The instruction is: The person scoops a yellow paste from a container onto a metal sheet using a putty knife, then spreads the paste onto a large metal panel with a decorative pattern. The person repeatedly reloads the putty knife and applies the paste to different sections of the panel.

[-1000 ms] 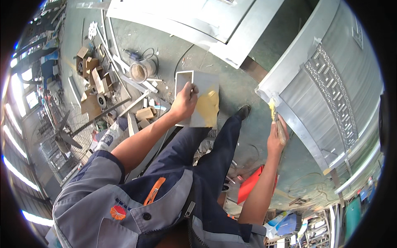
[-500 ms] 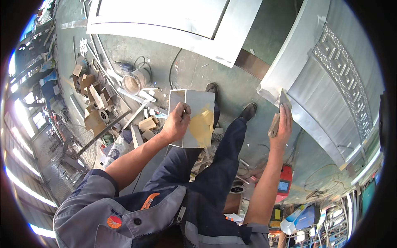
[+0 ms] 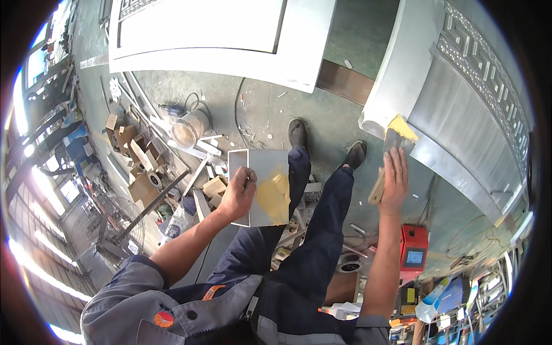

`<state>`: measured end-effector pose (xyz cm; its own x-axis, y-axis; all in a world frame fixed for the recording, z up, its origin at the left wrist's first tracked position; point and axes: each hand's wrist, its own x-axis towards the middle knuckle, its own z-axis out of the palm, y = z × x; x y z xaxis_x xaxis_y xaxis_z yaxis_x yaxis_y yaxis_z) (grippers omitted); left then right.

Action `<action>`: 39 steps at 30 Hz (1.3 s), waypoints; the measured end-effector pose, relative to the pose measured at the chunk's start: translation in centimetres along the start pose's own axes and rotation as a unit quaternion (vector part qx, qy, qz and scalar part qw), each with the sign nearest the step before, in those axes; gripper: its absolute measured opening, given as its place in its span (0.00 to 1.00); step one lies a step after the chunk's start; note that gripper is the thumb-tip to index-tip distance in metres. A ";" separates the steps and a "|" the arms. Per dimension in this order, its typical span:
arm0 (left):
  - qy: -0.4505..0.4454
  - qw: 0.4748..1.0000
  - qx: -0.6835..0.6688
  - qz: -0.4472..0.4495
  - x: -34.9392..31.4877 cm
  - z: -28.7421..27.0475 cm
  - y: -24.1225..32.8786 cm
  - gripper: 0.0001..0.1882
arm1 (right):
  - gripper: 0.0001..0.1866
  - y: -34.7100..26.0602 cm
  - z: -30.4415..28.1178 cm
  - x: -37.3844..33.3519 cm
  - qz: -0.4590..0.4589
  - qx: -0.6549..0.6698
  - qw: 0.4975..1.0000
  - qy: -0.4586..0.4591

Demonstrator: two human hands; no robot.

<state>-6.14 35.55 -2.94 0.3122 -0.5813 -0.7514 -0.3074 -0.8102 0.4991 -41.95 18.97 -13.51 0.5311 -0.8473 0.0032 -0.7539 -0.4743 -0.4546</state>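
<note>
My left hand (image 3: 240, 194) is closed on the bent edge of a grey metal palette board (image 3: 241, 163), held in front of my legs. A patch of yellow putty (image 3: 272, 198) is spread over its right part. In my right hand (image 3: 394, 183) is a putty knife (image 3: 397, 141), its handle low in the palm and my fingers laid along the blade. More yellow putty (image 3: 403, 126) covers the blade's tip. That tip is at the near left corner of a silver metal door panel (image 3: 397, 86) with lattice trim; whether they touch I cannot tell.
A large white panel (image 3: 201, 57) lies ahead, a brown bar (image 3: 346, 81) bridging toward the silver one. Left on the floor are a bucket (image 3: 185, 133), cardboard boxes (image 3: 141, 187) and metal offcuts. A red machine with a screen (image 3: 413, 250) stands near my right forearm.
The putty knife has turned, so its blade faces up and shows yellow putty at the tip. My left hand and the palette board sit slightly lower and further left in view.
</note>
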 end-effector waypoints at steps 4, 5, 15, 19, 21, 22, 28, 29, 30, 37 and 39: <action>-0.012 1.000 0.000 -0.028 -0.9 0.3 0.5 0.04 | 0.22 -1.1 -1.6 -2.3 -0.004 0.033 0.998 -0.058; -0.006 1.000 0.001 -0.014 -0.9 0.3 0.5 0.04 | 0.22 -1.4 -2.0 -2.7 -0.002 0.050 0.997 -0.064; 0.012 0.999 0.033 -0.015 -0.1 -1.0 2.2 0.05 | 0.18 -1.5 -2.8 4.4 0.007 0.054 0.998 0.041; 0.031 0.999 0.038 0.013 -0.4 -0.9 1.9 0.05 | 0.20 -1.1 -2.1 5.1 -0.014 0.025 0.999 0.020; 0.032 0.999 0.036 -0.001 -0.2 -0.8 1.6 0.05 | 0.20 -0.7 -1.7 4.6 -0.023 0.016 0.999 0.015; 0.025 0.999 0.034 -0.010 -0.1 -0.8 1.2 0.05 | 0.20 -0.4 -1.5 4.2 -0.027 0.012 0.999 0.013; 0.008 0.999 0.027 -0.020 -0.1 -0.7 -0.5 0.05 | 0.20 2.2 -1.4 0.4 -0.061 0.005 0.998 -0.023; 0.005 0.999 0.025 -0.019 0.0 -0.7 -0.9 0.05 | 0.20 2.5 -1.5 -0.1 -0.063 0.002 0.998 -0.028; 0.002 1.000 0.023 -0.018 0.1 -0.7 -1.3 0.05 | 0.20 2.7 -1.7 -0.6 -0.065 -0.001 0.997 -0.033; 0.007 0.998 0.046 -0.030 0.1 -0.6 -0.5 0.05 | 0.19 2.2 -4.0 -3.4 -0.062 0.013 0.994 -0.085; 0.009 0.998 0.049 -0.041 -0.1 -0.7 0.2 0.05 | 0.20 1.3 -4.7 -3.0 -0.054 0.015 0.997 -0.060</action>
<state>-5.64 35.40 -2.49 0.3560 -0.5160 -0.7791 -0.3662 -0.8441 0.3917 -46.29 19.76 -9.96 0.6522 -0.7563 -0.0515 -0.6791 -0.5528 -0.4830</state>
